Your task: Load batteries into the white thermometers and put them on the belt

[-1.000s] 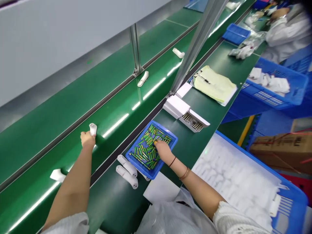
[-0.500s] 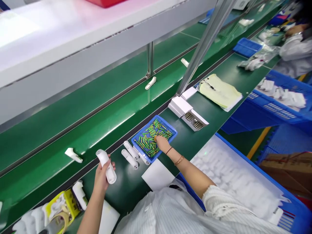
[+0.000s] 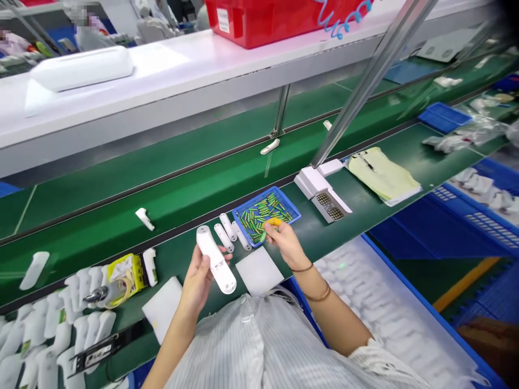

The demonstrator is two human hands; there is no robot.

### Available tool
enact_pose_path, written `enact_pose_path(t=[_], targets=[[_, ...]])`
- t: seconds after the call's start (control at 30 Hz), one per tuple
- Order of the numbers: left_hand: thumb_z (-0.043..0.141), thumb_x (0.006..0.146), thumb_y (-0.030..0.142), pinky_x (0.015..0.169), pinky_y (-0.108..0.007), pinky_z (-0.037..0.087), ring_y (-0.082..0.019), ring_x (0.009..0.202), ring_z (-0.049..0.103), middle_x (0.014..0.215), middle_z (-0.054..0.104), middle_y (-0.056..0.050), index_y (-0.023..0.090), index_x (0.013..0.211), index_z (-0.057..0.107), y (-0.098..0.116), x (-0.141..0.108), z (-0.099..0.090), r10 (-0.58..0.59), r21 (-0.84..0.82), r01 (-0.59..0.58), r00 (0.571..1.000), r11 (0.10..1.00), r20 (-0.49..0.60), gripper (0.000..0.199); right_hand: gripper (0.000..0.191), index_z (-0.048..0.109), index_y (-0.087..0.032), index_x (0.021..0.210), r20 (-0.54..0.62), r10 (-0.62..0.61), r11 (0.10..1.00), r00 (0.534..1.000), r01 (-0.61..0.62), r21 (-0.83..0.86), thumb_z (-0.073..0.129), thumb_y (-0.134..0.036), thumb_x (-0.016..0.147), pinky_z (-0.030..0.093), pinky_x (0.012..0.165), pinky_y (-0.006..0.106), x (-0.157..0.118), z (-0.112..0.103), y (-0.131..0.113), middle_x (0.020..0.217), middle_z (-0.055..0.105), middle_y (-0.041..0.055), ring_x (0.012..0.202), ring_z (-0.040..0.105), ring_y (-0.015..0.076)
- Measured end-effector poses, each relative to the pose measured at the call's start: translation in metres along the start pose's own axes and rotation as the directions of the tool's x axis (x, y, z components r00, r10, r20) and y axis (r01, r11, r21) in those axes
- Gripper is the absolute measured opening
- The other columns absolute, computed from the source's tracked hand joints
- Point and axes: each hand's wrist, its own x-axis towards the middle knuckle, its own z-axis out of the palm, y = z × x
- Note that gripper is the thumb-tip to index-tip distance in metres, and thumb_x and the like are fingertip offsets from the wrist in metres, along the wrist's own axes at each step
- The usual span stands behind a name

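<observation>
Head view, sole entry.

L hand [image 3: 198, 278]: fingers part-curled round 1 pc white handheld unit [image 3: 214, 259], thumb along near side, other fingertips showing past far edge; grip closed on it. Unit held tilted, clear of bench, rounded head up-left, lower end twd wearer's shirt [image 3: 239, 346]; small recess approx. mid-body, facing up.

R hand [image 3: 287, 246]: thumb & forefinger pinched tog., next to no gap, 1 green battery [image 3: 263, 236] at the tips; yellow cover on 1 finger; 2 dark bands at wrist/forearm. Posn: over near edge of blue tray [image 3: 290, 203].

Tray: qty. many loose green batteries, lying every which way. Loc.: on green bench, ahead of R hand, rt. of held unit.

Adj. tray, L side: 3 white units [image 3: 224, 238], lying approx. parallel. In front of tray: white pad [image 3: 259, 273], flat; 2nd white pad [image 3: 164, 308] beyond L forearm.

Far L: yellow bin [image 3: 140, 273] w/ misc. contents; rows of white units [image 3: 52, 319], packed close.

R of tray: open white box [image 3: 329, 207] w/ rows of small round ends; yellow papers [image 3: 385, 175] w/ pen on top.

Behind bench: green belt [image 3: 194, 197], few white units spaced well apart. Shelf above: red bin [image 3: 267, 24].
</observation>
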Motion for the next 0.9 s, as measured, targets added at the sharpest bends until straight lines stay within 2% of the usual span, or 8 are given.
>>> enact_pose_path(t=[0.13,0.23,0.33,0.43,0.5,0.63,0.73,0.9], targets=[[0.066,0.077,0.048,0.064,-0.031,0.054,-0.025,0.09,0.067,0.105,0.064,-0.006,0.04,0.142,0.016,0.006,-0.017,0.009,0.07,0.01,-0.071,0.992,0.997,0.105,0.082,0.04,0.05,-0.02,0.078,0.11,-0.079,0.986,0.991,0.061,0.158,0.067,-0.055,0.072,0.036,0.048,0.021,-0.058,0.026,-0.022,0.06,0.048,-0.0048,0.049,0.043,0.008],[0.068,0.077,0.046,0.066,-0.03,0.054,-0.023,0.088,0.067,0.106,0.063,-0.006,0.042,0.142,0.013,0.006,-0.027,0.012,0.107,-0.004,-0.107,0.988,0.994,0.116,0.085,0.031,0.053,-0.019,0.077,0.162,-0.272,0.96,0.949,0.28,-0.027,0.064,-0.049,0.079,0.039,0.053,0.024,-0.087,0.039,-0.026,0.066,0.054,-0.0016,0.057,0.049,0.0109],[0.068,0.076,0.045,0.069,-0.03,0.055,-0.022,0.088,0.067,0.104,0.063,-0.006,0.04,0.141,0.016,0.006,-0.034,0.014,0.151,-0.006,-0.151,0.986,0.989,0.073,0.083,0.03,0.057,-0.018,0.076,0.315,-0.56,0.683,0.766,0.642,-0.348,0.05,-0.042,0.092,0.038,0.06,0.028,-0.103,0.04,-0.028,0.068,0.058,0.0025,0.063,0.049,0.014],[0.068,0.077,0.045,0.069,-0.03,0.055,-0.022,0.088,0.067,0.101,0.063,-0.006,0.039,0.139,0.018,0.006,-0.038,0.014,0.188,0.012,-0.189,0.98,0.982,0.064,0.08,0.036,0.06,-0.017,0.082,0.54,-0.592,0.447,0.599,0.801,-0.398,0.036,-0.039,0.098,0.037,0.063,0.029,-0.108,0.035,-0.033,0.073,0.06,0.0052,0.067,0.048,0.0156],[0.068,0.076,0.044,0.068,-0.03,0.055,-0.023,0.088,0.067,0.101,0.063,-0.006,0.039,0.139,0.018,0.006,-0.04,0.013,0.206,0.025,-0.209,0.975,0.978,0.087,0.081,0.033,0.059,-0.017,0.088,0.564,-0.526,0.496,0.637,0.768,-0.405,0.039,-0.042,0.097,0.037,0.064,0.029,-0.108,0.033,-0.036,0.074,0.059,0.0042,0.069,0.048,0.0157],[0.07,0.076,0.042,0.068,-0.032,0.055,-0.024,0.088,0.067,0.1,0.063,-0.007,0.038,0.139,0.017,0.008,-0.041,0.014,0.246,0.01,-0.25,0.958,0.968,0.147,0.083,0.032,0.053,-0.018,0.095,0.496,-0.279,0.828,0.822,0.468,-0.308,0.063,-0.045,0.083,0.04,0.064,0.026,-0.104,0.035,-0.036,0.087,0.058,0.0025,0.071,0.05,0.0133],[0.07,0.076,0.039,0.069,-0.033,0.055,-0.024,0.088,0.067,0.101,0.063,-0.008,0.038,0.138,0.019,0.009,-0.041,0.015,0.256,0.005,-0.261,0.95,0.965,0.181,0.08,0.022,0.05,-0.018,0.089,0.505,-0.157,0.953,0.849,0.264,-0.147,0.061,-0.036,0.084,0.039,0.058,0.021,-0.101,0.037,-0.03,0.084,0.056,-0.0006,0.066,0.048,0.0098],[0.071,0.075,0.039,0.068,-0.034,0.056,-0.025,0.088,0.067,0.102,0.064,-0.007,0.039,0.137,0.018,0.008,-0.039,0.017,0.26,0.002,-0.262,0.957,0.965,0.129,0.081,0.022,0.05,-0.019,0.097,0.477,-0.181,0.983,0.86,0.179,0.051,0.057,-0.036,0.086,0.042,0.062,0.024,-0.094,0.029,-0.028,0.092,0.058,0.0029,0.065,0.052,0.0092]])
